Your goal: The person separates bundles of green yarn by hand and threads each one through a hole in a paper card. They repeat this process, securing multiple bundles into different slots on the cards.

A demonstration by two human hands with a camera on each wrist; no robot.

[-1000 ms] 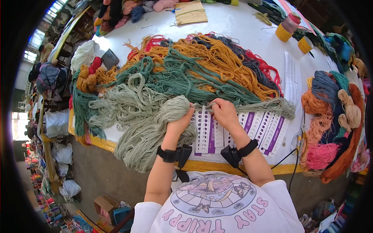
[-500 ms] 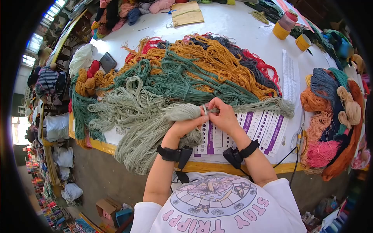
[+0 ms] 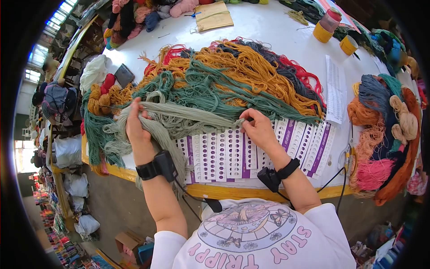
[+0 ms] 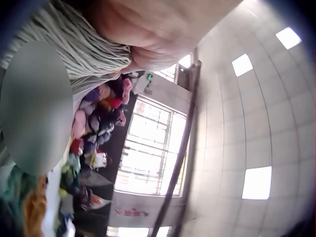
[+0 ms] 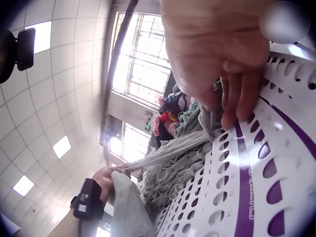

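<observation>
A hank of pale grey-green yarn [image 3: 188, 113] is drawn out between the two hands, low over the table. At its left end the left hand [image 3: 139, 130] grips the strands, and a thick loop of the same yarn hangs below the palm. In the left wrist view the yarn [image 4: 74, 44] runs into the left hand [image 4: 148, 29]. The right hand [image 3: 260, 132] pinches the hank's other end with thumb and fingers. Beneath lie white and purple cards punched with rows of holes [image 3: 219, 154]. The right wrist view shows the taut yarn [image 5: 170, 148] between both hands.
Dark green yarn [image 3: 210, 89] and mustard yarn [image 3: 251, 67] are heaped just beyond the hands. Mixed skeins [image 3: 369, 130] lie at the right edge, near a black cable [image 3: 333, 182]. A printed sheet [image 3: 334, 89] and yellow-banded containers [image 3: 323, 33] stand farther back.
The left hand has moved from beside the right hand out to the left, pulling the grey-green hank straight and uncovering more punched cards. The right hand stays nearly in place.
</observation>
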